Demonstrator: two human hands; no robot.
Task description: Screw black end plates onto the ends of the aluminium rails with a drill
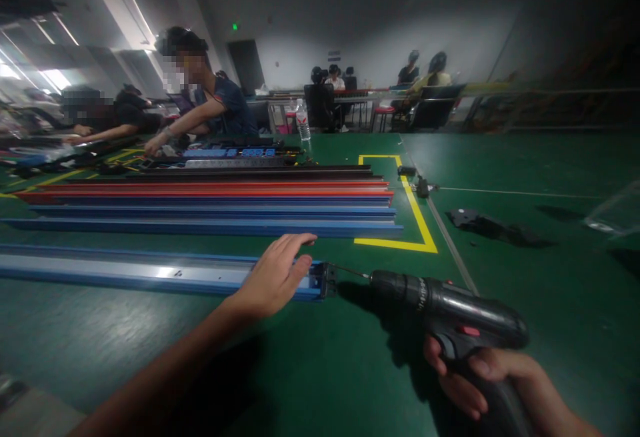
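The power drill [477, 310] lies inside the grip of the right hand [473, 380], its handle wrapped by curled fingers and its body above them. Its long bit [351, 270] points left, the tip at the black end piece [329, 281] of the nearest blue rail [125, 269]; whether they touch is hard to tell. That rail lies lengthwise across the green tabletop [320, 363], its pale inner face upward.

The left hand [275, 277] is over the rail just beside the end piece, back upward, fingers extended close together and thumb apart, its grip spread rather than pinching. Its forearm slants up from the lower left; the right hand comes in from the lower right.

Beyond lie more blue rails [225, 228], then red rails [225, 190], all roughly parallel. Yellow tape [424, 227] marks a corner around their right ends. Farther back stand a clear bottle [303, 122] and a person [227, 107] reaching over parts.
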